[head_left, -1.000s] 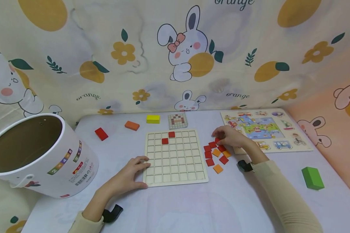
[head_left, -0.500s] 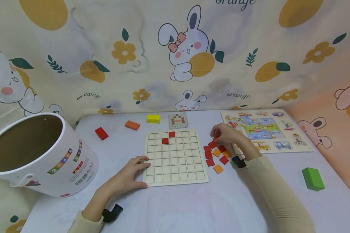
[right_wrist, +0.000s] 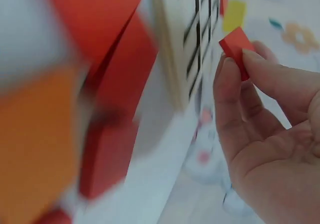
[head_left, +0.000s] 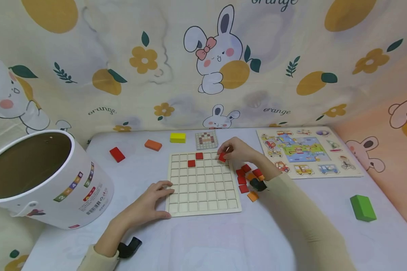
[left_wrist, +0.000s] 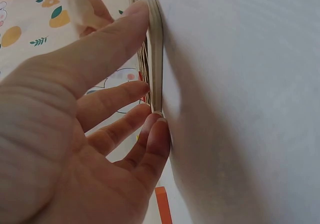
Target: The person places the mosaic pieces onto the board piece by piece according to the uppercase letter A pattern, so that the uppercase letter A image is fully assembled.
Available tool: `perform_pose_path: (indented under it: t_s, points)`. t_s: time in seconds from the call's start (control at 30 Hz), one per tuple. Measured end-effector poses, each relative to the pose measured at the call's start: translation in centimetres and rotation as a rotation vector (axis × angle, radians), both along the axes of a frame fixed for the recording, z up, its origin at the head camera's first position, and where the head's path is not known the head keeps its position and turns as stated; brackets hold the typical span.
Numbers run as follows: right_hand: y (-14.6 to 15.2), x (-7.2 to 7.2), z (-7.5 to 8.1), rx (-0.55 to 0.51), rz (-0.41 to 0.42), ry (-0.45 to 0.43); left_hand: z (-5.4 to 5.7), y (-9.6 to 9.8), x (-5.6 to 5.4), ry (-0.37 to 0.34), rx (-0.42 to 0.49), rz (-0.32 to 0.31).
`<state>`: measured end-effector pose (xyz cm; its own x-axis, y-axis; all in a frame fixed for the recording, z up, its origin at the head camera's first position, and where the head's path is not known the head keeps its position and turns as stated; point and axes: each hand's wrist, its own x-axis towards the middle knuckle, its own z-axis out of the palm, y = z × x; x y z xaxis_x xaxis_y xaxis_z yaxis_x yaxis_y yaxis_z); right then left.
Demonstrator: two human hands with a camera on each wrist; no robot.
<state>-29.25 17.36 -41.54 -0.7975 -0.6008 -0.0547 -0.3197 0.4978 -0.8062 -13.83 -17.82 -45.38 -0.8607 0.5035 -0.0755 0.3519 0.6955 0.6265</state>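
Observation:
A pale wooden grid board (head_left: 203,194) lies mid-table, with one red square tile (head_left: 199,156) in its top row and another red tile (head_left: 191,163) one row lower. My left hand (head_left: 152,203) rests along the board's left edge, thumb by the near corner and fingers spread further up; its fingertips (left_wrist: 159,129) meet the edge in the left wrist view. Over the board's far right corner my right hand (head_left: 239,150) pinches a red tile (right_wrist: 236,48) between thumb and fingers, the tile tilted. Loose red tiles (head_left: 241,180) and orange tiles (head_left: 253,196) lie right of the board, partly behind the right wrist.
Behind the board lie a small pattern card (head_left: 206,140), a yellow block (head_left: 178,137), an orange block (head_left: 153,145) and a red block (head_left: 117,154). A white bucket (head_left: 88,188) stands left. A picture puzzle (head_left: 340,150) lies back right, a green block (head_left: 363,207) right.
My right hand has picked a red tile from the loose pile and moved left with it to the board's far right corner. The left hand stays at the board's edge.

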Motion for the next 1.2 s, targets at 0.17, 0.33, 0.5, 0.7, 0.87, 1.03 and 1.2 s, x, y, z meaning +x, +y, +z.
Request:
perform_pose_path:
  t_s: [0.17,0.33,0.5,0.7,0.87,1.03,1.2]
  points:
    - [-3.5,-0.5,-0.7,0.001,0.075,-0.011,-0.1,-0.1,0.0,0.002,0.007,-0.005]
    - [-5.0,-0.9,-1.5,0.027,0.058,0.011,-0.1,0.0,0.0,0.000,0.007,-0.005]
    - [-5.3,-0.6,-1.8,0.044,0.017,0.001,0.0,0.1,0.0,0.000,0.004,-0.008]
    - [-5.3,-0.3,-2.0,0.118,0.003,0.100,0.1,0.1,0.1,0.005,0.001,-0.007]
    - [-5.4,0.1,-1.9,0.155,-0.006,0.149,0.1,0.1,0.1,0.005,0.000,-0.010]
    - [-5.6,0.3,-2.0,0.227,0.001,0.248,0.0,0.0,0.0,0.010,-0.001,-0.007]
    - [-5.7,0.6,-1.7,0.366,0.104,0.277,-0.1,0.0,0.1,0.007,0.002,-0.005]
